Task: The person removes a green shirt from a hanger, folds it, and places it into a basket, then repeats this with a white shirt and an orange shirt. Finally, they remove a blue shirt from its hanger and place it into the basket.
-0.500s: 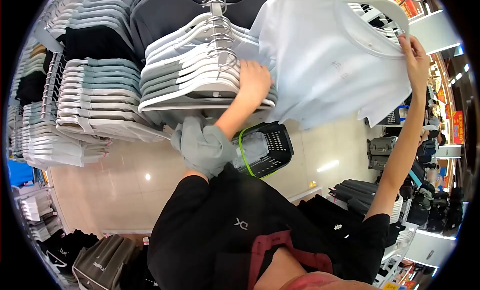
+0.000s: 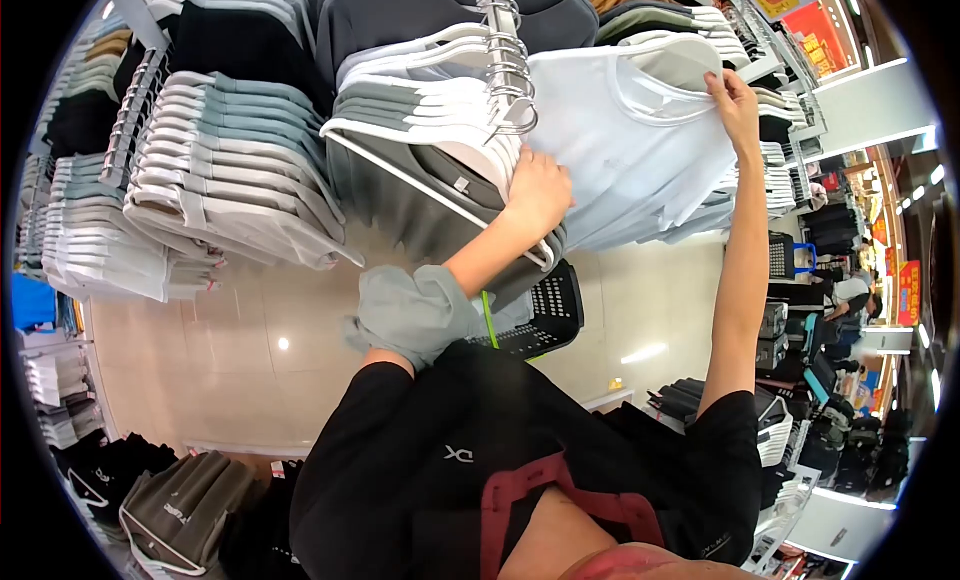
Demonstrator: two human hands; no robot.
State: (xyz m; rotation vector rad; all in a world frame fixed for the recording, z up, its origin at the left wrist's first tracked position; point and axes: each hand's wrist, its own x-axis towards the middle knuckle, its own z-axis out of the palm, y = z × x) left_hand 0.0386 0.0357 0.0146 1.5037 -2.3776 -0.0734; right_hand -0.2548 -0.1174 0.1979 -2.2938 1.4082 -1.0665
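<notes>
My right hand (image 2: 738, 110), fingers pinched, holds a pale white T-shirt (image 2: 620, 130) at the shoulder, where it hangs on a white hanger. The shirt's neckline faces me and its lower part hangs over the floor. My left hand (image 2: 540, 192) is closed around the right side of a row of white hangers (image 2: 480, 150), though its fingertips are partly hidden. Dark grey T-shirts (image 2: 420, 170) hang on these, the front one tilted. A bunched grey cloth (image 2: 412, 310) is wrapped around my left forearm.
A metal rail (image 2: 505, 50) carries the hangers. To the left hang rows of grey and light shirts (image 2: 230, 170). A black basket (image 2: 555, 310) with a green handle stands below my left arm. Folded dark clothes (image 2: 190, 510) lie at lower left.
The white T-shirt has moved left and back toward the rail with my right hand. My left hand has shifted slightly right, and the front grey shirt's hanger has swung to a slant.
</notes>
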